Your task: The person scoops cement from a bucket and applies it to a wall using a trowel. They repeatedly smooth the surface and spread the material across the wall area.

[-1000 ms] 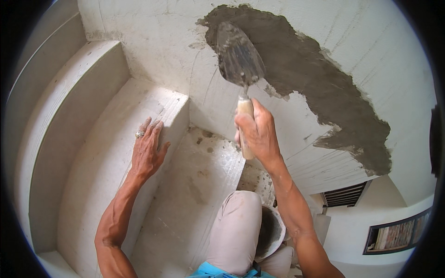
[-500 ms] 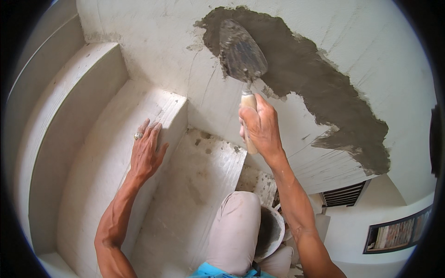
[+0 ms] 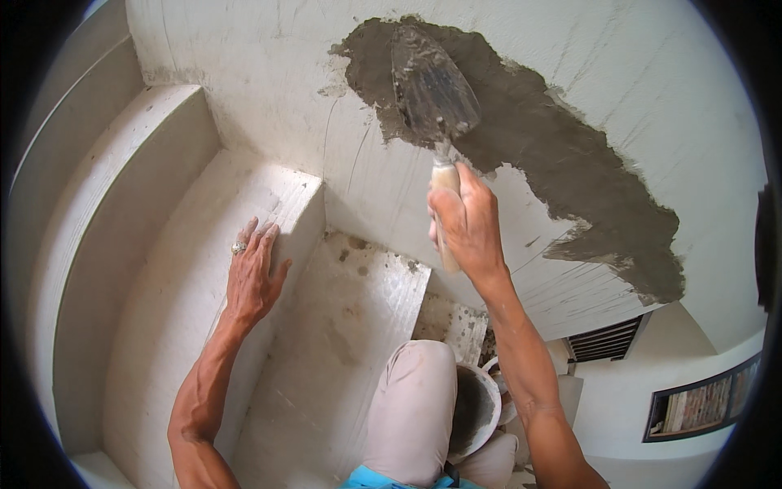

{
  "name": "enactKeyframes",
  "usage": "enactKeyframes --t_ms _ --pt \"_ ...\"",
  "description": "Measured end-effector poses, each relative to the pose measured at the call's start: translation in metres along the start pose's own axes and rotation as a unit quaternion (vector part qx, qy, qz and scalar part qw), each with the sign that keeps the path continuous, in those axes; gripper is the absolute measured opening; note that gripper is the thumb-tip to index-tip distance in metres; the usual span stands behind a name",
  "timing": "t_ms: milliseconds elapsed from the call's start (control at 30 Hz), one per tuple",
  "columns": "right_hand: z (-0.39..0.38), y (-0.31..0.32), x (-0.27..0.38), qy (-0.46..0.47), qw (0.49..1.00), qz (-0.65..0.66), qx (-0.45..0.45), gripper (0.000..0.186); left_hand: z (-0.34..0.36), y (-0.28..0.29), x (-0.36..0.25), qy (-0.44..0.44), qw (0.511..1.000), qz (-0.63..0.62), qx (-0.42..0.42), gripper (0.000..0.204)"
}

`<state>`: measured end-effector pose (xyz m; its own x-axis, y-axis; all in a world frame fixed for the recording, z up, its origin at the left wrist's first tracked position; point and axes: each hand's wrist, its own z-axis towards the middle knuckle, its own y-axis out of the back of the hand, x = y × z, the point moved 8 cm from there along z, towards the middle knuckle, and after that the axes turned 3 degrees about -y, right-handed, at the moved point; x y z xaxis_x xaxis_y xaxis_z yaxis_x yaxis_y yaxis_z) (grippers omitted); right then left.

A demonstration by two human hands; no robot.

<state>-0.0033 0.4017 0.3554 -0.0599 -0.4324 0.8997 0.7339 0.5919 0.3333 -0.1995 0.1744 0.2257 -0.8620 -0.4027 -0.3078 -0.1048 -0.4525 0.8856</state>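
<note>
My right hand (image 3: 468,222) is closed round the pale wooden handle of a trowel (image 3: 434,85). The trowel's grey, mortar-smeared blade lies over the upper left part of a dark wet mortar patch (image 3: 542,134). That patch runs down and to the right across the white wall (image 3: 269,73) and has ragged edges. My left hand (image 3: 254,277), with a ring on one finger, rests fingers stretched out on the edge of a pale stair step (image 3: 191,244). It holds nothing.
Curved steps climb to the left, and a lower step (image 3: 342,301) has dark mortar spots. A bucket (image 3: 476,411) with grey mortar inside stands beside my knee (image 3: 414,407). At the lower right are a dark slatted vent (image 3: 604,340) and a framed recess (image 3: 700,403).
The trowel and my right hand have shifted slightly right over the wet mortar. My left hand stays on the step edge. The whole view has tilted a little.
</note>
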Motion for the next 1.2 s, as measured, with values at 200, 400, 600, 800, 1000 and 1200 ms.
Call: enactKeyframes --t_ms 200,400,600,800,1000,1200 --pt "-0.014 0.031 -0.027 -0.035 0.998 -0.016 -0.041 0.019 -0.003 -0.001 0.001 -0.005 1.0 -0.002 -0.012 0.061" --pt "-0.023 0.002 -0.016 -0.01 1.0 -0.001 -0.012 0.019 -0.001 -0.001 0.0 -0.003 1.0 -0.002 -0.006 0.061" --pt "0.017 -0.011 -0.011 0.003 1.0 -0.007 -0.013 0.021 0.002 -0.001 -0.003 0.003 1.0 -0.014 0.0 0.062" --pt "-0.018 0.001 -0.031 -0.033 0.999 0.03 -0.031 0.02 -0.004 -0.004 0.004 0.002 1.0 -0.001 -0.003 0.062" --pt "0.01 -0.006 -0.006 -0.018 1.0 0.014 -0.006 0.021 0.002 -0.002 -0.001 0.008 1.0 -0.011 0.002 0.062" --pt "-0.021 0.032 -0.036 -0.053 0.996 0.029 -0.06 0.02 -0.002 0.001 0.0 -0.005 1.0 -0.005 -0.01 0.061"
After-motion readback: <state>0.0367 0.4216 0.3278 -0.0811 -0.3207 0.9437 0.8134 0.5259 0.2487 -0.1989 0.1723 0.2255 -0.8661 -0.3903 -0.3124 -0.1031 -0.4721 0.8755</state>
